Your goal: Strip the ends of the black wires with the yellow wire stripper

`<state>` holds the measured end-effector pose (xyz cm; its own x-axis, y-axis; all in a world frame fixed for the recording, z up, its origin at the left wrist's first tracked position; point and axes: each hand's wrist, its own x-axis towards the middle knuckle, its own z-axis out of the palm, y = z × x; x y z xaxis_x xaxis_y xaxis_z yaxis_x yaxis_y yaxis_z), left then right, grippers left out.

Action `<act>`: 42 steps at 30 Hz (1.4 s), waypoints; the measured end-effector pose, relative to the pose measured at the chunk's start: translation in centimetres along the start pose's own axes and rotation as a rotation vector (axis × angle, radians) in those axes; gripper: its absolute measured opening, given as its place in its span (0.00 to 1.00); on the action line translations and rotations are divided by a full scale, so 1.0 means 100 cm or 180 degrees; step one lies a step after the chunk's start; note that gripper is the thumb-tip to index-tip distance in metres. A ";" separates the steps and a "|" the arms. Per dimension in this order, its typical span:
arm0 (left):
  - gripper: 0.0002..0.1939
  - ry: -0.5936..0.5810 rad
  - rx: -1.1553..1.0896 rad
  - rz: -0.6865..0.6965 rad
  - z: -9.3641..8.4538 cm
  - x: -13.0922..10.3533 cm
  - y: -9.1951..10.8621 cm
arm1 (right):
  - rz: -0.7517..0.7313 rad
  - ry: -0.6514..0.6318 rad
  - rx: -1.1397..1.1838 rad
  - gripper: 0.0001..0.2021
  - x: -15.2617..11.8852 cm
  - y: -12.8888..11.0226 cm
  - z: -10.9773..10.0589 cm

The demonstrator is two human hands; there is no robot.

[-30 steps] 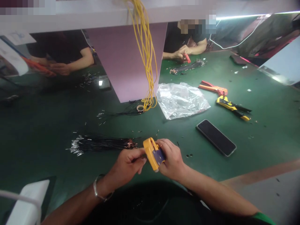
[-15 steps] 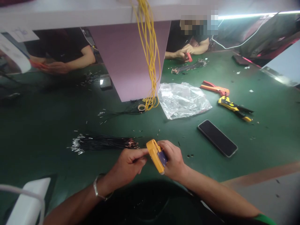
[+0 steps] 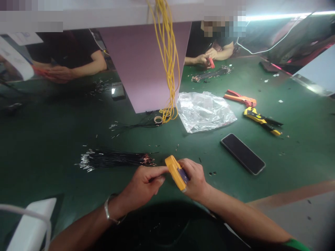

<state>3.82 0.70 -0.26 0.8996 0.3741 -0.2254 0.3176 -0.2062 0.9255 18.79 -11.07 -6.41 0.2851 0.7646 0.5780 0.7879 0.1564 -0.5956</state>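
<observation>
My right hand point(image 3: 195, 177) is wrapped round a yellow tool point(image 3: 176, 173) with a dark blue part, held above the green table near its front edge. My left hand point(image 3: 146, 183) is at the tool's left side, its index finger stretched to the tool's yellow edge and its other fingers curled in. Whether anything is between those fingers is hidden. Behind my left hand lies a bundle of black wires point(image 3: 115, 159), with silvery tips at the left and copper ends at the right.
Beyond are yellow cables point(image 3: 169, 62), a clear plastic bag point(image 3: 205, 111), red-orange pliers point(image 3: 240, 98), yellow-black pliers point(image 3: 261, 121) and a phone point(image 3: 243, 153). A white device point(image 3: 32, 223) stands front left. Across the table, a person's hands point(image 3: 208, 58) hold a red tool.
The yellow tool has tilted and shifted slightly right in my right hand. My left index finger has moved slightly right with it.
</observation>
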 end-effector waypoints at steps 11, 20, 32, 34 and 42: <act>0.14 -0.0034 -0.0020 0.0002 0.001 0.000 -0.002 | -0.0047 0.0009 -0.0013 0.04 0.001 -0.001 -0.001; 0.13 0.0006 -0.0022 0.0050 0.002 0.000 -0.003 | -0.0024 0.0081 -0.0011 0.07 0.002 0.000 0.000; 0.09 0.0545 0.0229 -0.0186 -0.007 0.006 -0.006 | 0.1372 -0.0118 0.0580 0.13 -0.006 0.002 0.013; 0.09 0.0630 0.0341 -0.0130 -0.010 0.007 -0.009 | 0.1826 -0.0304 0.1129 0.11 -0.003 0.002 0.012; 0.08 0.1063 0.0882 0.0398 -0.032 0.008 -0.011 | 0.2447 -0.1260 0.2742 0.07 0.013 0.006 -0.004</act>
<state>3.23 4.13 -0.52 0.8046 0.5928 0.0355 0.3219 -0.4857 0.8127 19.83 -10.25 -5.79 0.2132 0.9546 -0.2080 -0.1752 -0.1721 -0.9694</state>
